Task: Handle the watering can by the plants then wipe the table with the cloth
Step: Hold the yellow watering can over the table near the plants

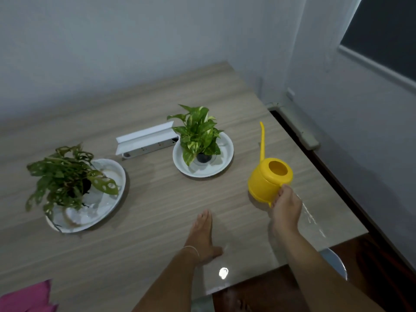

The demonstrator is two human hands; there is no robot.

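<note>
The right hand was clamped on the handle of the can at 3 o'clock of the pothos, left hand flat and spread on the surface; a hasty tilt might have slopped water past the plate.

Dim, soft; glare on table

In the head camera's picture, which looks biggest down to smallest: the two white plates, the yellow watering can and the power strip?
1. Left plate, though it lies nearer the camera.
2-3. Right plate and power strip: too alike to rank.
4. Watering can.
</note>
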